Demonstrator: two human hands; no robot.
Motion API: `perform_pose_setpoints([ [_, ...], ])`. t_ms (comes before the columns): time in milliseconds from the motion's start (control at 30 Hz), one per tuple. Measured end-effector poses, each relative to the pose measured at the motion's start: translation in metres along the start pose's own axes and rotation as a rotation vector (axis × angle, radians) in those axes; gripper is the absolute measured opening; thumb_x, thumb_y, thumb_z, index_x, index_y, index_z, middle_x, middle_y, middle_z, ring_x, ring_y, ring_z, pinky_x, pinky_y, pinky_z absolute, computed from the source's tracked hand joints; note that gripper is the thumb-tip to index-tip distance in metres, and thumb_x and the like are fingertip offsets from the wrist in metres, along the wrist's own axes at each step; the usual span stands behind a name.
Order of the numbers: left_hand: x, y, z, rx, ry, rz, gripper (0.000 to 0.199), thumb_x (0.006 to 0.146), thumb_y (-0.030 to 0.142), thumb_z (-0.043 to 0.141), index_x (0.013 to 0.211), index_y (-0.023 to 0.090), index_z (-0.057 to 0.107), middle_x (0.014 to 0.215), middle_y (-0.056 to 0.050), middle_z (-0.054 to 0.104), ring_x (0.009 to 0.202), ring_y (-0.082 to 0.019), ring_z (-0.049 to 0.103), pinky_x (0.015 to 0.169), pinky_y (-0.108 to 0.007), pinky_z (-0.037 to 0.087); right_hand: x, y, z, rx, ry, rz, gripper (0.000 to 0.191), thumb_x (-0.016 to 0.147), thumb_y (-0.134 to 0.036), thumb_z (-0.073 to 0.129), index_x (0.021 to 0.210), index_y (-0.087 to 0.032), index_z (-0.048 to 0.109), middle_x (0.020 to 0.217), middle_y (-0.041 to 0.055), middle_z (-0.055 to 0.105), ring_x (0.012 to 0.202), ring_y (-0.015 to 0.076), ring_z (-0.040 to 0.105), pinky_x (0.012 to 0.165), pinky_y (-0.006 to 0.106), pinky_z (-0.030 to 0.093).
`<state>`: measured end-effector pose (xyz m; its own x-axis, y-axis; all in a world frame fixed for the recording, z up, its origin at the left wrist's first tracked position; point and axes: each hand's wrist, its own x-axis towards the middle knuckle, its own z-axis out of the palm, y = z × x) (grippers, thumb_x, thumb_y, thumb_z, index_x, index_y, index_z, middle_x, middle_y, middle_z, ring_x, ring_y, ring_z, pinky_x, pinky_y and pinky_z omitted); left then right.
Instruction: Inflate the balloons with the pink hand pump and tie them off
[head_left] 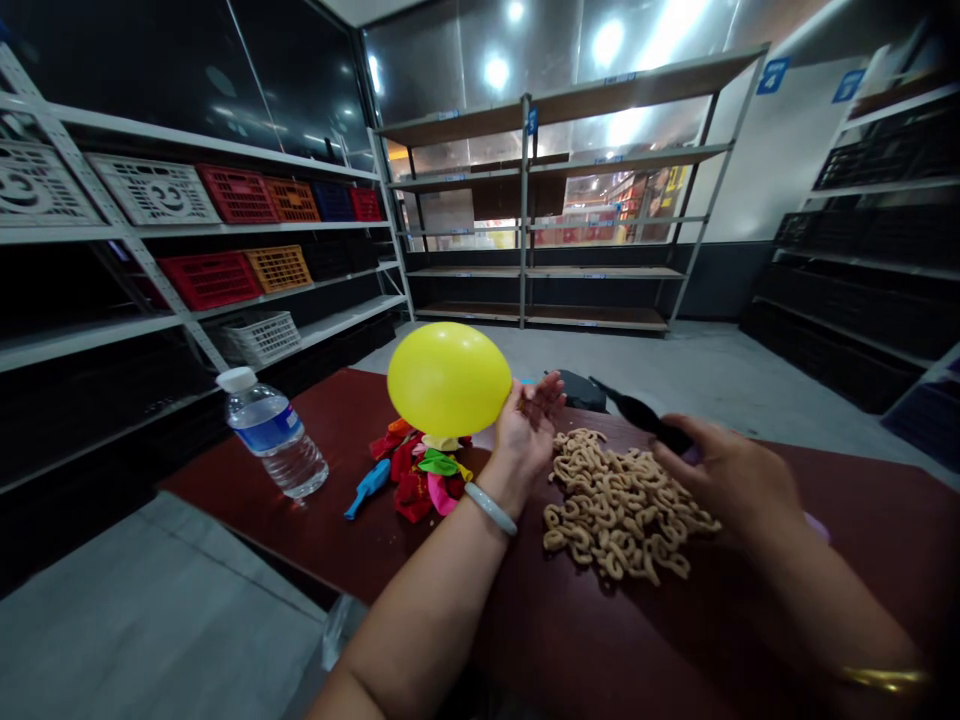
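An inflated yellow balloon (448,379) rests against my left hand (529,425), which is turned up with its fingers partly spread; what lies between thumb and palm is too small to tell. My right hand (724,470) is closed on a black object (643,412), long and slightly blurred, above the right part of a pile of beige ring-shaped snacks (619,510). Below the yellow balloon lies a heap of deflated balloons (427,470) in red, green, pink and other colours, with a blue one (367,487) at its left side.
A water bottle (274,435) with a white cap stands on the left of the dark red table (255,515). Behind the table are a black item (576,391) and metal shelves (525,270). Shelves at the left hold coloured crates (236,193); dark crates fill those at the right.
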<state>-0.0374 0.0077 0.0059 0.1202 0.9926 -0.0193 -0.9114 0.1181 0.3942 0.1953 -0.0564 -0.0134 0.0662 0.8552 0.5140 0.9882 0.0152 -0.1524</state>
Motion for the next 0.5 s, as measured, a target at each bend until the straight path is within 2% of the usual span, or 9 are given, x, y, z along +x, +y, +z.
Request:
perform_pose_setpoints([
  [100,0.0,0.0,0.0,-0.026,-0.056,-0.086,0.031,0.098,0.029,0.048,0.075,0.015,0.063,0.1,-0.01,0.075,0.096,-0.02,0.07,0.092,-0.034,0.051,0.011,0.034,-0.003,-0.009,-0.124,0.215,0.064,0.085,-0.072,0.045,0.119,-0.025,0.071,0.078,0.0133,0.075,0.056,0.0241,0.063,0.051,0.035,0.037],
  [167,-0.001,-0.003,-0.001,-0.023,-0.091,-0.113,0.028,0.097,0.029,0.048,0.084,0.015,0.068,0.103,-0.01,0.075,0.1,-0.02,0.07,0.095,-0.034,0.05,0.016,0.054,-0.002,-0.014,-0.172,0.354,0.07,0.085,-0.073,0.041,0.125,-0.023,0.069,0.089,0.0179,0.076,0.068,0.0293,0.068,0.054,0.038,0.04],
  [300,0.001,-0.007,-0.004,0.015,-0.137,-0.17,0.026,0.097,0.029,0.05,0.091,0.013,0.07,0.103,-0.011,0.075,0.103,-0.019,0.069,0.101,-0.034,0.047,0.017,0.082,0.007,-0.065,-0.299,0.574,0.075,0.08,-0.074,0.043,0.136,-0.028,0.061,0.114,0.0181,0.072,0.095,0.0383,0.069,0.067,0.045,0.048],
  [400,0.001,-0.009,-0.005,0.038,-0.143,-0.19,0.027,0.097,0.03,0.051,0.086,0.013,0.068,0.1,-0.011,0.076,0.101,-0.019,0.07,0.101,-0.034,0.047,0.013,0.101,0.018,-0.076,-0.361,0.628,0.074,0.078,-0.074,0.045,0.132,-0.028,0.064,0.117,0.0198,0.07,0.095,0.0425,0.068,0.067,0.049,0.049],
  [500,0.0,-0.011,-0.006,0.072,-0.163,-0.174,0.03,0.097,0.031,0.051,0.073,0.015,0.061,0.092,-0.01,0.076,0.093,-0.019,0.071,0.096,-0.034,0.049,0.009,0.123,0.03,-0.078,-0.332,0.589,0.065,0.073,-0.072,0.054,0.111,-0.024,0.075,0.098,0.0227,0.073,0.077,0.04,0.069,0.059,0.049,0.047],
])
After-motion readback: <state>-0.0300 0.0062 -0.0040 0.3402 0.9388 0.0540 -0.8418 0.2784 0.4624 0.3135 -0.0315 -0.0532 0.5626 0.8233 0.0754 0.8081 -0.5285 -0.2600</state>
